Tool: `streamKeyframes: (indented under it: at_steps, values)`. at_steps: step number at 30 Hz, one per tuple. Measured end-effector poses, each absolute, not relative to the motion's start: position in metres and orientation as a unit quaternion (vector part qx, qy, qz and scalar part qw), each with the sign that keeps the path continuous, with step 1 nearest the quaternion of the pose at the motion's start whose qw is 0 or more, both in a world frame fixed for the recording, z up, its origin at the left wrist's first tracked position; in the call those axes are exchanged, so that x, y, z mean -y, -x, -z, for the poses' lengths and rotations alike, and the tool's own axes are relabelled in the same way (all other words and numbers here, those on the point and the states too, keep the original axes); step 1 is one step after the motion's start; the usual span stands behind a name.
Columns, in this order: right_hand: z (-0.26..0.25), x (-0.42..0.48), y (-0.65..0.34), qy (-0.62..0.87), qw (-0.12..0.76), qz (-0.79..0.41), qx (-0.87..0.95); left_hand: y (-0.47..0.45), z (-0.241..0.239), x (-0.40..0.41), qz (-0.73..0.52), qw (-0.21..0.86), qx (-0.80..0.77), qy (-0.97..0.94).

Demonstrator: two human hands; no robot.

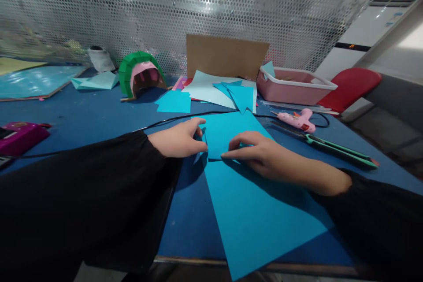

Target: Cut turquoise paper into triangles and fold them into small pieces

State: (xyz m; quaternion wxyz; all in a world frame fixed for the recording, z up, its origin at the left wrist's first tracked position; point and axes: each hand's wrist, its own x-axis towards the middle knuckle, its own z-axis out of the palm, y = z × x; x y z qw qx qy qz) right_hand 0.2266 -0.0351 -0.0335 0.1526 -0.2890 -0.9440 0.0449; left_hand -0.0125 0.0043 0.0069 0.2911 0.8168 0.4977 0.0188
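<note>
A large turquoise paper sheet [251, 211] lies on the blue table [99, 119], its far part folded over toward me. My left hand [180, 140] rests on the left edge of the fold, fingers curled and pinching the paper. My right hand [261, 152] presses its fingertips flat on the folded flap near the crease. Both arms are in black sleeves.
A black cable [158, 122] runs across the table behind my hands. A pink glue gun [297, 120] and green-handled scissors [337, 147] lie at right, beside a pink tray [294, 86]. Cut turquoise pieces [228, 90], brown cardboard [224, 55], a green-and-pink paper arch [140, 72] and a magenta box [20, 136] stand around.
</note>
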Motion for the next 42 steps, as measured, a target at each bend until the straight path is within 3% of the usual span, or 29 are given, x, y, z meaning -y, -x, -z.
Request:
streamKeyframes:
  at_steps: [5,10,22,31,37,42]
  values:
    - [0.034,0.040,-0.219,0.267,0.111,-0.025,0.957,0.005,-0.005,0.000,-0.052,0.309,-0.512,-0.800]
    - [0.029,0.040,-0.205,0.268,0.070,0.025,0.960,0.002,0.001,0.002,-0.052,0.233,-0.483,-0.843]
    - [0.016,0.036,-0.227,0.235,0.074,0.053,0.968,0.007,0.013,0.000,-0.045,0.158,-0.451,-0.877]
    - [0.016,0.045,-0.284,0.275,0.082,0.056,0.956,0.008,0.008,0.002,0.024,0.189,-0.389,-0.901]
    - [-0.013,0.053,-0.343,0.512,0.135,0.129,0.838,0.007,0.011,0.001,-0.006,0.130,-0.344,-0.930]
    - [-0.013,0.052,-0.377,0.695,0.010,-0.057,0.717,0.003,0.010,0.000,-0.028,0.130,-0.361,-0.923]
